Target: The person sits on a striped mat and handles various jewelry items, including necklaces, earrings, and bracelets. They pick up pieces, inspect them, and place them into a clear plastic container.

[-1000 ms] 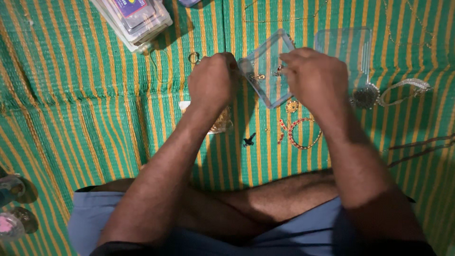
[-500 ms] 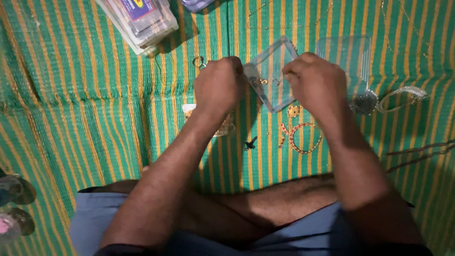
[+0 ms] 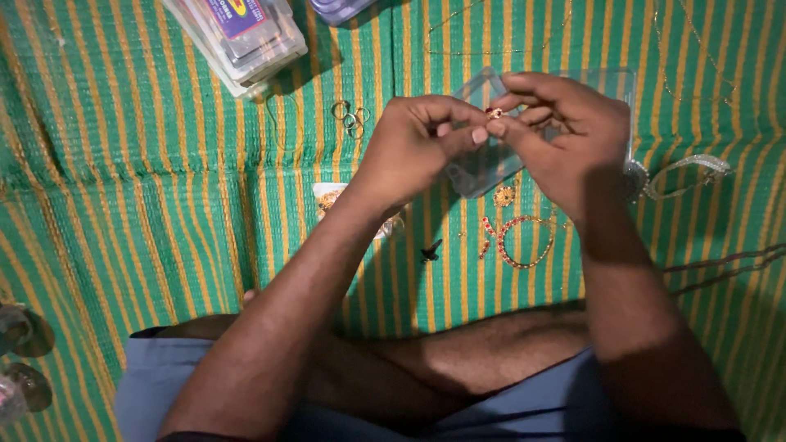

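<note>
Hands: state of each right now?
Left hand: closed, pinching the small gold-and-red ornament.
Right hand: closed, pinching the same ornament.

Single head cam, no second view, so no overlap to report. Worn on the person's head, pitched steeply down, almost top-down onto a green and yellow striped mat (image 3: 147, 188). The person sits on it; thighs and blue shorts (image 3: 164, 385) fill the near bottom edge, forearms run up from there to mid-frame. Close range: left hand (image 3: 413, 147) and right hand (image 3: 565, 139) sit just above frame centre, slightly right. Far edge crops a clear plastic box (image 3: 237, 37) at top left. Left edge clips glass items (image 3: 16, 360) near bottom. Right edge cuts off thin chains (image 3: 720, 266). Mat covers the whole background.
</note>
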